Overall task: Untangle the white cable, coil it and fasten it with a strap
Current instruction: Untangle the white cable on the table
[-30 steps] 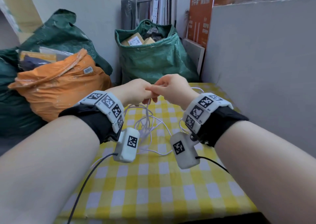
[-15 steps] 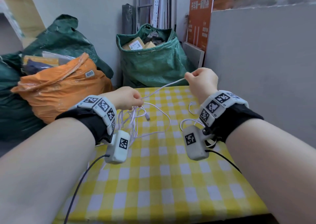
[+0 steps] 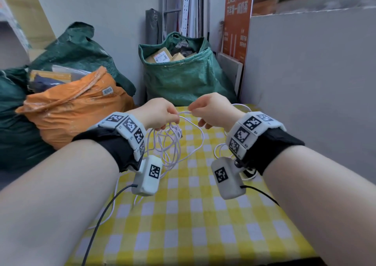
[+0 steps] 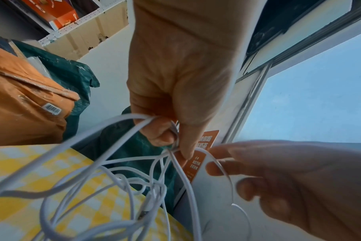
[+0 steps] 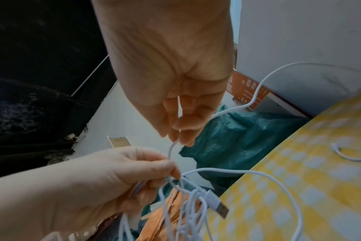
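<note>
Over the yellow-checked table [image 3: 183, 221], both hands are up and close together, working the white cable [image 3: 179, 143]. Left hand [image 3: 156, 113] is clenched round a bunch of gathered loops, thumb pinning them at the fingertips; the rest of the tangle hangs straight down from that fist toward the tablecloth, USB plug [image 5: 217, 203] dangling w/ it. Right hand [image 3: 211, 109] pinches a single strand between thumb & forefinger, other fingers loose.

Key relation: the short bit of cable btwn the two hands runs left-right, nearly level, w/ the right hand just beside the left. A free run trails off past the right wrist to the table's far right side. So the slack lies on the right, the bundle on the left. Likely the right hand feeds the next loop across. No strap visible yet.
</note>
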A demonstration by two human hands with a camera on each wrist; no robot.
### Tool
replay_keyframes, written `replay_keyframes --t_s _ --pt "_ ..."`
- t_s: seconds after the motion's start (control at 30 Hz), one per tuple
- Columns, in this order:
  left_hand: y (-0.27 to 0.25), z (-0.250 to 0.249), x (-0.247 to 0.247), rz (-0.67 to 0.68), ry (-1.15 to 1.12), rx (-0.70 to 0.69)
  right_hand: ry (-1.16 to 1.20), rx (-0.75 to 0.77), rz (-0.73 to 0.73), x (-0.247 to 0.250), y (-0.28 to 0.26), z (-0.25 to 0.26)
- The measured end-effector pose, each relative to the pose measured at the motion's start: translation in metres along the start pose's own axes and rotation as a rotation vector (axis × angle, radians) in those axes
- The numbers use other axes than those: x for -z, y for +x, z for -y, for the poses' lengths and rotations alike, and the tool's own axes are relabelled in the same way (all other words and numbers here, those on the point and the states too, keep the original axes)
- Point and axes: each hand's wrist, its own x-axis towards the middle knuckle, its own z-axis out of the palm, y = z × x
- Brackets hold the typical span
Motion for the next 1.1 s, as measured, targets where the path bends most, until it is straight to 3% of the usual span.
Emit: replay_keyframes --t_s 0.1,0.3,0.43,0.53,0.63,0.8,0.93,1.1 --pt "0.0 -0.007 -0.001 -0.004 0.042 -0.04 -0.179 0.053 0.053 -0.007 0.001 0.004" --pt "-0.001 0.014 0.003 -0.043 0.253 -0.007 -0.003 -0.055 -0.357 0.009 0.009 -0.019" --pt "-0.004 0.025 0.002 -0.001 0.27 0.027 -0.014 -0.151 -0.434 0.018 0.014 -0.033" --pt "-0.002 0.025 -0.003 0.063 0.328 0.034 -0.049 -0.226 -0.422 0.017 0.014 -0.037" --pt "0.001 0.026 -0.006 -0.025 0.32 0.057 -0.17 -0.262 -0.353 0.018 0.008 -0.038" --pt "0.002 0.008 -0.006 -0.044 0.178 -0.07 -0.188 0.051 -0.192 -0.003 0.004 -0.026" --pt "0.002 -0.009 -0.01 -0.074 0.107 -0.161 -0.093 0.155 -0.012 -0.019 0.004 -0.015" --pt "0.0 -0.012 -0.01 -0.033 0.14 -0.15 -0.109 0.194 -0.161 -0.015 0.008 -0.023"
